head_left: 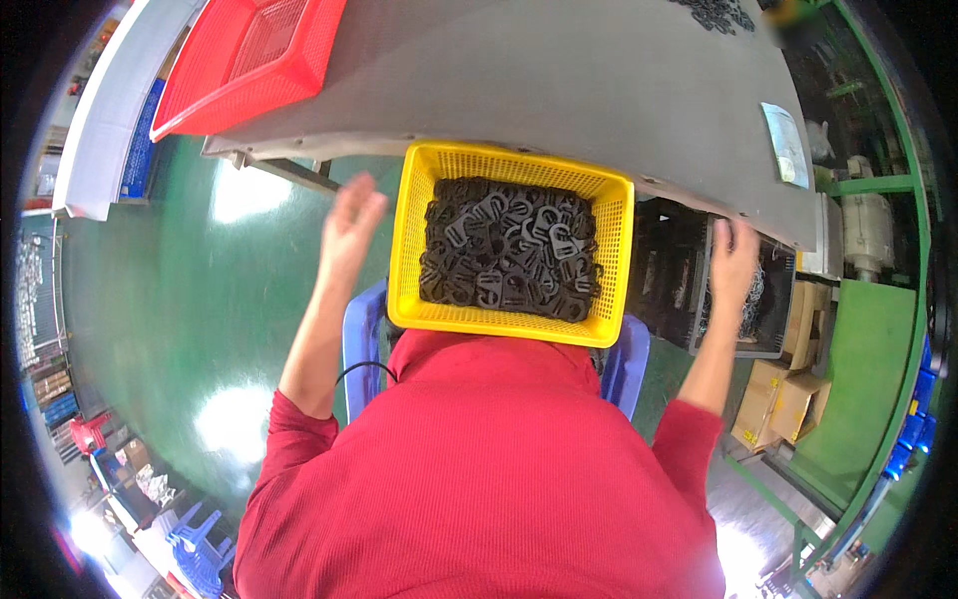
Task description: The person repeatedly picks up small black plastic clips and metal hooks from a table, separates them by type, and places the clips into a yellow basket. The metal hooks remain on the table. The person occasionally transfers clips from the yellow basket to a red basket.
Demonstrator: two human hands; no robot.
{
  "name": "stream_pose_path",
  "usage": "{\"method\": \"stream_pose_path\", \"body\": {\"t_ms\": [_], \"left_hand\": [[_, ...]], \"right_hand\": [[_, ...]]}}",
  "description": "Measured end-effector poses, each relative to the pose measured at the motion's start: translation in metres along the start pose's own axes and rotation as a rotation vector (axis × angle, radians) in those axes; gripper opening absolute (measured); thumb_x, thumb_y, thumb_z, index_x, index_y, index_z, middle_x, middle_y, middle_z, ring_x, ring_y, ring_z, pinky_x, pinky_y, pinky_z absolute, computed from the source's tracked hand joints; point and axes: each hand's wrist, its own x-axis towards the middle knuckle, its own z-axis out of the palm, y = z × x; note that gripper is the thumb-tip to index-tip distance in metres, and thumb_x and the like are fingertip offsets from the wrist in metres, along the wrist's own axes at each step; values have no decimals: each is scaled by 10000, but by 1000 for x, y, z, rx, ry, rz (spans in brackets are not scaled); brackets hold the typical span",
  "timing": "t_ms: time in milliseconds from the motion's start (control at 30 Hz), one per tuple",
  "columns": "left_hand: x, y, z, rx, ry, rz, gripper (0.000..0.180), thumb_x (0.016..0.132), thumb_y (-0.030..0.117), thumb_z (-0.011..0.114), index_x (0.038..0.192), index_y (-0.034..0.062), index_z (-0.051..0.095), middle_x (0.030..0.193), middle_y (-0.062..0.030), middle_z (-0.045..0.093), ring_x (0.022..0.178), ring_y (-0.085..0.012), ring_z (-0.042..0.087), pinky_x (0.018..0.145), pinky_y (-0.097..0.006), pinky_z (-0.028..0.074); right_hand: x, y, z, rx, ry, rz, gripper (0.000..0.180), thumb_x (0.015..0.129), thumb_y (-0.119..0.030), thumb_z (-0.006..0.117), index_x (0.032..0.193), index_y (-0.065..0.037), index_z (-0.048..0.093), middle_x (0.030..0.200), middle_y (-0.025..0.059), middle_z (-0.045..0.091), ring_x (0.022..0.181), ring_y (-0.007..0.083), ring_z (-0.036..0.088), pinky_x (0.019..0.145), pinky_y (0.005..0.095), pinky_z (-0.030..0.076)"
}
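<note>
A yellow plastic basket (615,260) rests on my lap, against the table's near edge. It holds a heap of black plastic hook-shaped buckles (504,255); a few look greyer where light catches them. My left hand (351,218) hovers off the basket's left side, over the floor, with its fingers apart and nothing visible in them. To the right of the basket, by the table's edge, my right hand (733,258) is raised with fingers stretched out, and I see nothing in it. Both hands are slightly blurred, and neither touches the basket.
The grey table (559,90) spans the front. A red basket (239,70) stands at its left, more black pieces (717,14) lie far right, and a paper sheet (785,145) hangs over the right edge. Below is a dark crate (774,309) beside cardboard boxes (776,404). I sit on a blue chair (362,339).
</note>
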Motion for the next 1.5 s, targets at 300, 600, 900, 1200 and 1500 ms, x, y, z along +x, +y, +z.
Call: {"method": "stream_pose_path", "body": {"t_ms": [300, 600, 900, 1200, 1500], "left_hand": [[-72, 41, 9, -376, -272, -285, 635, 662, -83, 468, 1292, -17, 429, 1204, -77, 562, 1107, -174, 526, 950, -263, 379], [-21, 200, -49, -581, -197, -161, 622, 682, -25, 515, 1298, 11, 437, 1160, -54, 565, 1030, -155, 539, 904, -266, 412], [214, 254, -110, -622, 116, 261, 546, 888, 70, 486, 1394, 31, 284, 1279, -121, 484, 1106, -181, 521, 927, -304, 433], [321, 175, -136, -651, 470, -66, 368, 939, 185, 470, 1261, 7, 462, 1113, -67, 576, 986, -137, 546, 830, -276, 453], [318, 137, -157, -730, 397, -467, 821, 629, -47, 432, 1424, 91, 279, 1204, -102, 469, 924, -193, 506, 789, -284, 433]], "right_hand": [[-100, -118, -5, 1122, -566, 228, 652, 682, 112, 452, 1324, 11, 397, 1207, 68, 520, 1104, 166, 500, 967, 283, 362], [67, -267, -126, 1355, -586, -116, 696, 649, -75, 523, 1308, 87, 369, 1139, 192, 575, 964, 235, 610, 874, 305, 484], [293, -485, -78, 1395, -592, -393, 727, 596, -49, 490, 1298, 110, 389, 1187, 209, 547, 1043, 247, 577, 923, 301, 443], [350, -581, 7, 1253, -819, -354, 738, 607, 121, 418, 1339, 25, 419, 1225, 83, 533, 1031, 139, 548, 907, 219, 408], [338, -637, 8, 885, -875, -900, 803, 577, 128, 439, 1361, -44, 400, 1424, 105, 383, 1361, 251, 285, 1123, 329, 175]]}}
